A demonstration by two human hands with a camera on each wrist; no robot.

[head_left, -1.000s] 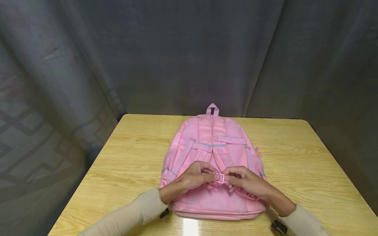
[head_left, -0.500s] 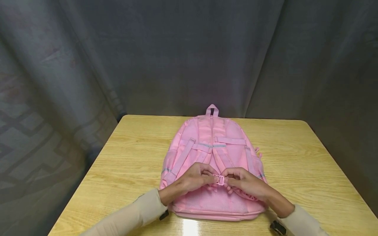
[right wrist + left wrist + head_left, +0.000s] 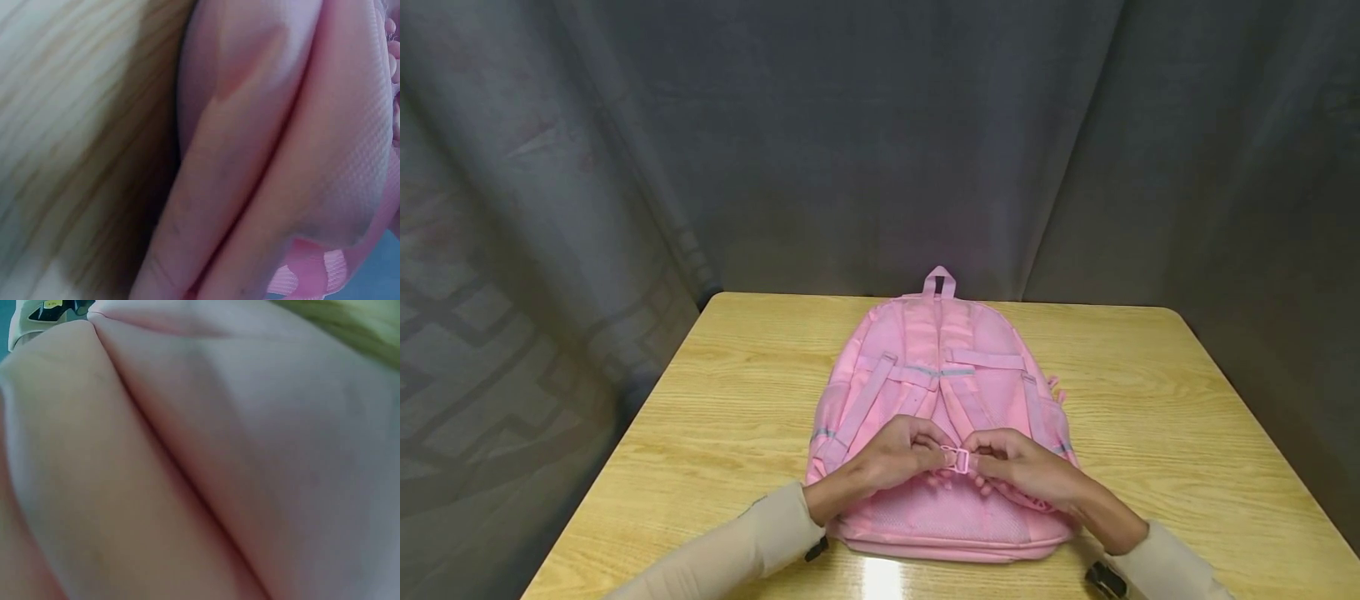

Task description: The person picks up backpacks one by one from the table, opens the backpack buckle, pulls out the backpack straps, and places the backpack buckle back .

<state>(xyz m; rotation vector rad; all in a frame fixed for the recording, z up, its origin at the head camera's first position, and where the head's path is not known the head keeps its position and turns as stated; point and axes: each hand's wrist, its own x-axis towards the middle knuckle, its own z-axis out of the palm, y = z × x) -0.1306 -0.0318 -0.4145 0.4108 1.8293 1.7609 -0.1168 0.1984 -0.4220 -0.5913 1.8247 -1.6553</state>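
A pink backpack point(image 3: 940, 508) lies on the wooden table with its shoulder straps facing up. Over its lower half, a small pink plastic buckle point(image 3: 961, 461) is held between both hands. My left hand point(image 3: 904, 452) pinches the buckle's left side with thumb and fingers. From the right, my right hand point(image 3: 1018, 458) pinches the other side. Which strap ends run into the buckle is hidden by the fingers. In the left wrist view the backpack's pink fabric point(image 3: 262, 444) fills the frame. The right wrist view shows the bag's folded edge point(image 3: 250, 175) close up.
The wooden table point(image 3: 737, 375) extends on both sides of the bag. Grey curtains point(image 3: 880, 150) hang behind and beside it. The bag's top loop point(image 3: 940, 279) points to the table's far edge. Black bands sit under both sleeves point(image 3: 782, 521).
Both hands and the buckle have shifted down very slightly in the head view. The hold on the buckle looks the same, and the backpack stays in place.
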